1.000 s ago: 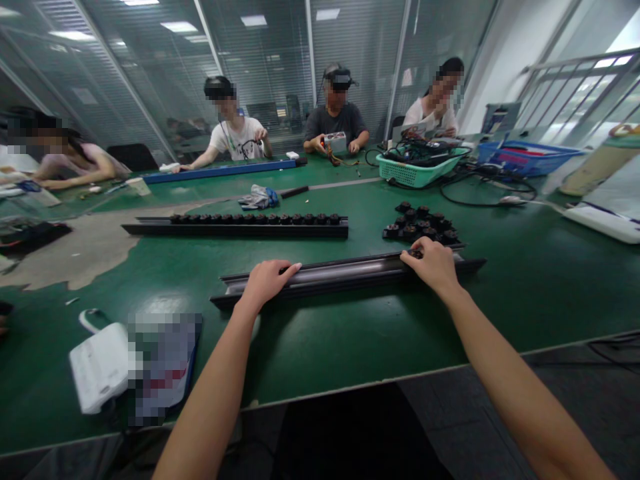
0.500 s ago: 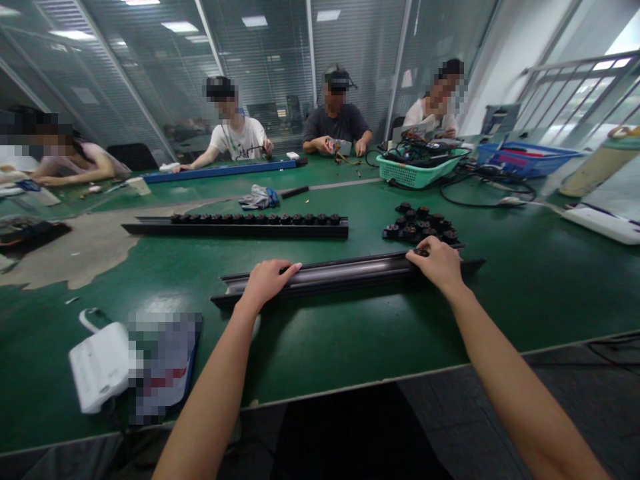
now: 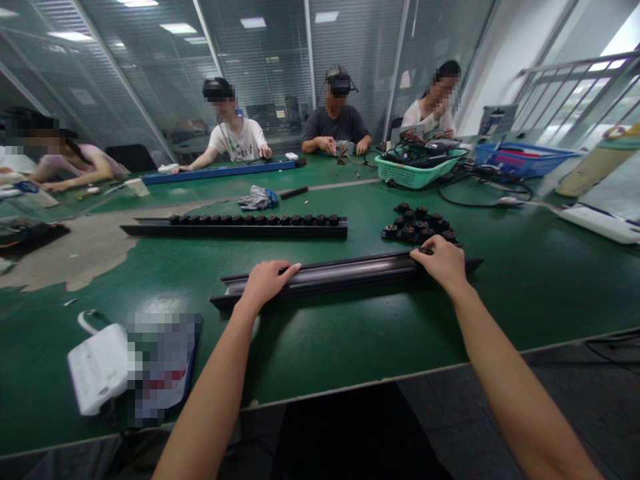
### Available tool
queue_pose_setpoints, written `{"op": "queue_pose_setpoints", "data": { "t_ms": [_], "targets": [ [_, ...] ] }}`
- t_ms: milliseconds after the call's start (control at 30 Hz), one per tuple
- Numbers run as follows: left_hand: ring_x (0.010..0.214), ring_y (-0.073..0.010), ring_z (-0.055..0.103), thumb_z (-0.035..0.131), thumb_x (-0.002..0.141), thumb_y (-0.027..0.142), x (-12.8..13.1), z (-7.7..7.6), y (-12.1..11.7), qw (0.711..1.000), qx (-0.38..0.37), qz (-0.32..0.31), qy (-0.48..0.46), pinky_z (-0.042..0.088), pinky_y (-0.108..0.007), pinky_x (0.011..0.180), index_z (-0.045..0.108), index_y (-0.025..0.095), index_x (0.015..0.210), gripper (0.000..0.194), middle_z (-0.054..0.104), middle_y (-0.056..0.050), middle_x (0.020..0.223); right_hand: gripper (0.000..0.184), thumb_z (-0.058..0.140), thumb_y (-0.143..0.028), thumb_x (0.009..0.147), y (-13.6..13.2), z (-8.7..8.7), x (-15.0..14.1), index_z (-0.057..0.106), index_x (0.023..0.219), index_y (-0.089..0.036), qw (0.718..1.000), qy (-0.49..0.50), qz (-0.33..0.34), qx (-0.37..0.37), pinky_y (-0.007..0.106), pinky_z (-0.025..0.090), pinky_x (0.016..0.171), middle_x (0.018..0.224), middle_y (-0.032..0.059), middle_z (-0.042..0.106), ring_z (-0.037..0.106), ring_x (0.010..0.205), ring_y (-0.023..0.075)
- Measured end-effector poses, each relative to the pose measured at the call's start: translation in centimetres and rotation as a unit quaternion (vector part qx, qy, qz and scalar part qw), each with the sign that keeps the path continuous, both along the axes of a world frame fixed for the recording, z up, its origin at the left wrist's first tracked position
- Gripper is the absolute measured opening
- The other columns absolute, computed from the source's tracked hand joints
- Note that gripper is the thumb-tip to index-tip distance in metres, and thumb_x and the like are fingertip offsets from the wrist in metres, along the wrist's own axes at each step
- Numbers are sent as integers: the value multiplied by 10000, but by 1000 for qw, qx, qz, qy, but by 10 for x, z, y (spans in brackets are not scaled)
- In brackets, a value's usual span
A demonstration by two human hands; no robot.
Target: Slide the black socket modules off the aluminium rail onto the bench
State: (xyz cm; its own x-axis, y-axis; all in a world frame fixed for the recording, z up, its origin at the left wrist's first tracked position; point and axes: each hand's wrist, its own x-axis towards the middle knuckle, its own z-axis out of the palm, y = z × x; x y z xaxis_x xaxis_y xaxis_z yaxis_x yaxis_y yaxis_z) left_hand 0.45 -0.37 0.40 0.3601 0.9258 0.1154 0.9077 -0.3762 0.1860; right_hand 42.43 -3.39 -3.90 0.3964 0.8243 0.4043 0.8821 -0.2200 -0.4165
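Note:
A long black metal channel (image 3: 357,268) lies at a slight slant on the green table in front of me, its inside smooth and shiny. My left hand (image 3: 267,283) is closed over its left part, the thumb lying along the channel. At the right part, my right hand (image 3: 443,263) pinches a small black part (image 3: 426,251) set at the channel; my fingers cover most of it. Just behind that hand is a pile of small black round-topped parts (image 3: 417,223). Farther back, a second black channel (image 3: 260,231) carries a row of similar parts (image 3: 260,219).
A grey-blue glove (image 3: 257,198) and a short black bar (image 3: 294,193) lie beyond. A green basket (image 3: 417,172) of cables and a blue basket (image 3: 523,160) stand back right. A white device (image 3: 103,367) is near left. Several people sit across the table.
My right hand has shifted slightly to the right along the channel. My left hand keeps its place. Across the table, one person has raised a hand to the face.

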Motion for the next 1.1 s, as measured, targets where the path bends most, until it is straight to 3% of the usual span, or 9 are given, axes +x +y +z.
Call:
{"op": "queue_pose_setpoints", "data": {
  "t_ms": [767, 1100],
  "targets": [
    [875, -257, 679, 292, 987, 637, 1, 0, 0, 1000, 4, 5, 10, 433, -294, 720, 769, 235, 976, 624, 768, -86, 954, 288, 581, -472, 758, -5, 0, 34, 626, 869, -210, 994, -19, -105, 9, 467, 399, 848, 838, 111, 634, 545, 872, 297],
    [870, -259, 677, 297, 992, 626, 0, 0, 0, 1000, 10, -3, 5, 427, -296, 711, 773, 237, 973, 614, 768, -84, 957, 269, 635, -452, 744, -4, -8, 67, 619, 853, -207, 988, -1, -150, 27, 430, 365, 793, 854, 111, 614, 485, 853, 288]
  ]
}}
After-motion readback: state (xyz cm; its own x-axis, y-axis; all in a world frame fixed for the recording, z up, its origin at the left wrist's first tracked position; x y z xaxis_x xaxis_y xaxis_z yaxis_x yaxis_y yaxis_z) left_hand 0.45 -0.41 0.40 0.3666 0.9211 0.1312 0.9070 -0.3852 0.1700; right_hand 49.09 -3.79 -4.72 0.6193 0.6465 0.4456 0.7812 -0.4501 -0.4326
